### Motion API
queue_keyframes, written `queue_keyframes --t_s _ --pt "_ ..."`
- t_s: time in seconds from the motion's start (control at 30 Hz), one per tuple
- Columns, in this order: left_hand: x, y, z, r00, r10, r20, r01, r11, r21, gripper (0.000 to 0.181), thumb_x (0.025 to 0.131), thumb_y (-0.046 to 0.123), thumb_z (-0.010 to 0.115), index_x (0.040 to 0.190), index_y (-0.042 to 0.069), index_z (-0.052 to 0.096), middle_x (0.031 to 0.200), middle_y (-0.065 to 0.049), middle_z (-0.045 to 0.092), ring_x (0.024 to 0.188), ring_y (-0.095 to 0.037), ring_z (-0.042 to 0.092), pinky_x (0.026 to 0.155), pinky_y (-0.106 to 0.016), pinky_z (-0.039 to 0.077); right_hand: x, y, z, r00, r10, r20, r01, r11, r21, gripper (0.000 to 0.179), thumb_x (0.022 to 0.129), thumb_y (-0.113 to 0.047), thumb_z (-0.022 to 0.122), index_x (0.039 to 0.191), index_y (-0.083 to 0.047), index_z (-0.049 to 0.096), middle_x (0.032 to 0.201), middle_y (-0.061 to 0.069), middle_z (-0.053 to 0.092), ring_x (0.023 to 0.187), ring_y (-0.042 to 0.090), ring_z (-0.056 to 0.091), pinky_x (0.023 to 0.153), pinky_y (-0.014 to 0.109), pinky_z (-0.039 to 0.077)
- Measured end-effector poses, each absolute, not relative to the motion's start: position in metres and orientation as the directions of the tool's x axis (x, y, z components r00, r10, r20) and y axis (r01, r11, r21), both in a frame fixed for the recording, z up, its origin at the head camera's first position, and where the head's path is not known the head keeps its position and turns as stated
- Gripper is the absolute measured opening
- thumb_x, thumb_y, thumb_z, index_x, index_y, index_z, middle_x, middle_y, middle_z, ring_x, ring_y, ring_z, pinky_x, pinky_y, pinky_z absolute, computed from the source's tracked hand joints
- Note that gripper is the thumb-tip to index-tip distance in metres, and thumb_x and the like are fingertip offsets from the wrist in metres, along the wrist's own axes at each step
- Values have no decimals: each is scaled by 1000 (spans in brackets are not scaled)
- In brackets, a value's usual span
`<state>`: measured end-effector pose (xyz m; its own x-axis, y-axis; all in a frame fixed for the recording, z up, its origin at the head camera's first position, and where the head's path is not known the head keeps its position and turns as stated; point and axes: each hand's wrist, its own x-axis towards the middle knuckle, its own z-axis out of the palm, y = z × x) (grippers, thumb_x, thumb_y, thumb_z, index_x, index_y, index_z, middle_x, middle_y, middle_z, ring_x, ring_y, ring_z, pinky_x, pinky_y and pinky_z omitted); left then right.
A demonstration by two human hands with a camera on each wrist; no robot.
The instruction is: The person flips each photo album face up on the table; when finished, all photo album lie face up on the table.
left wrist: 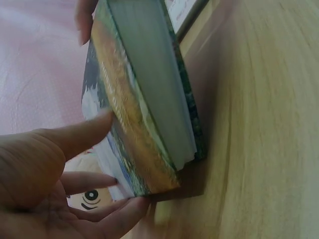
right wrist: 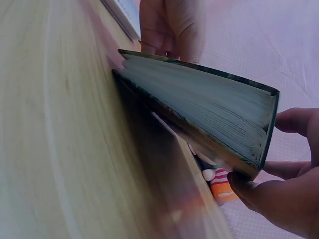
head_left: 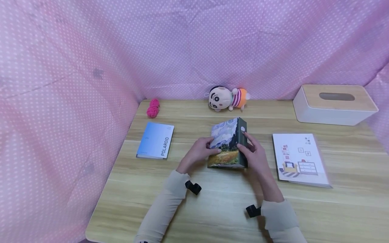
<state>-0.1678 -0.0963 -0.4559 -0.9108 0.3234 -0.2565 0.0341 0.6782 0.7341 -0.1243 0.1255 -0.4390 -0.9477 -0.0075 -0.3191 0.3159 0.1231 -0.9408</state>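
Note:
A thick photo album [head_left: 225,145] with a painted landscape cover and dark green spine is tilted just above the table, its spine to the right. My left hand [head_left: 200,149] holds it by the left side, thumb on the front cover and fingers at the edge. On the spine side, my right hand [head_left: 255,153] grips it between thumb and fingers. The left wrist view shows the closed page block [left wrist: 149,74] between the covers. From the right wrist, the album's bottom edge and pages [right wrist: 199,104] face the camera, raised at the spine end.
A blue Polaroid album [head_left: 155,140] lies left, below a pink yarn bundle [head_left: 153,108]. To the right is a white illustrated album [head_left: 301,158], with a wood-topped tissue box [head_left: 334,104] behind. A plush doll [head_left: 228,98] lies at the back by the pink dotted curtain [head_left: 182,44].

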Motion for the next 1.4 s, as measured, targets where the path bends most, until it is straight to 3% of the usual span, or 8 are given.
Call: queue_keyframes --t_s 0.13,0.23,0.47,0.67,0.93,1.13,1.23,1.4 --pt "-164 -94 -453 -899 348 -264 61 697 714 77 85 51 66 147 16 37 147 -13 39 131 -25 40 109 -42 37 -124 126 -436 -943 12 -333 332 109 -937 67 94 -32 61 151 -30 27 157 12 25 140 29 34 106 50 40" --pt "-163 -91 -450 -882 380 -277 82 704 705 80 85 57 63 149 19 34 153 -12 32 139 -27 33 113 -44 32 -124 125 -435 -944 26 -329 330 77 -941 68 94 -28 60 152 -27 25 158 6 25 140 25 34 108 46 39" --pt "-162 -90 -445 -862 427 -273 86 653 753 79 86 60 58 151 23 30 155 -9 30 140 -24 33 113 -43 33 -127 122 -432 -960 37 -279 280 29 -959 66 94 -19 61 151 -21 29 156 1 30 139 20 36 113 37 34" --pt "-164 -94 -445 -849 497 -181 80 458 885 70 92 50 56 151 29 26 155 -2 32 136 -24 41 108 -40 40 -128 117 -427 -979 8 -203 203 21 -979 57 95 -21 60 147 -21 38 152 3 37 137 20 39 113 35 34" --pt "-162 -98 -431 -843 524 -121 14 245 969 62 98 34 53 151 34 22 156 -3 30 138 -28 38 108 -39 40 -129 108 -422 -997 -72 -13 17 -47 -999 51 96 -14 58 145 -13 42 149 8 42 134 24 42 98 14 43" --pt "-157 -108 -404 -874 476 -100 0 205 979 67 97 26 56 153 25 21 154 -11 31 135 -33 41 105 -39 43 -132 96 -429 -985 -168 44 -34 -65 -997 52 97 -20 57 146 -18 40 151 1 39 138 21 36 110 30 37" --pt "-159 -113 -405 -890 446 -95 4 216 976 67 96 27 59 152 28 24 152 -9 34 134 -30 44 105 -39 43 -134 89 -435 -980 -190 53 -39 -72 -997 53 97 -23 57 146 -22 40 152 -3 38 140 18 33 116 40 28" --pt "-163 -123 -416 -910 407 -76 24 237 971 64 94 34 61 149 37 29 148 -2 38 130 -25 48 103 -37 45 -138 81 -442 -973 -219 76 -61 -73 -995 52 98 -24 55 147 -24 39 152 -5 37 141 17 31 117 43 25"
